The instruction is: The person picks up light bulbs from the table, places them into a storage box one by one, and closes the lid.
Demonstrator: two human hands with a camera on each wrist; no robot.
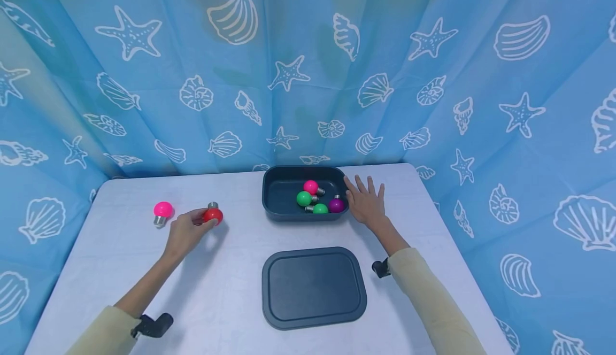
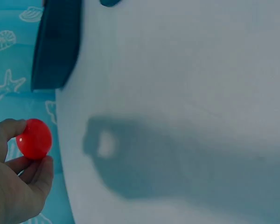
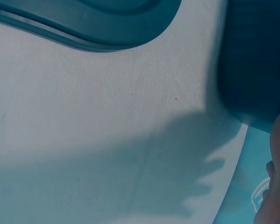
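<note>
In the head view, a red bulb [image 1: 213,217] was pinched between the thumb and fingers of the left hand [image 1: 186,233], left of the frame's centre, with its metal base pointed toward the top of the frame. In the left wrist view, the bulb was seen at the lower left, and a shadow of the hand was cast on the white table [image 1: 226,291]. A pink bulb [image 1: 162,209] was left lying on the table farther left. The right hand [image 1: 368,204] was spread, with fingers extended and nothing gripped, at the right end of a dark box [image 1: 281,190] near the middle of the frame; whether the rim was touched could not be told. Inside the box, another pink bulb [image 1: 310,187], two green bulbs [image 1: 304,199] and a purple bulb [image 1: 336,205] were gathered toward the right. A dark lid [image 1: 315,287] was laid flat at lower centre, apart from the box. Behind the table, a blue curtain [image 1: 308,39] was patterned with white shells and starfish.
</note>
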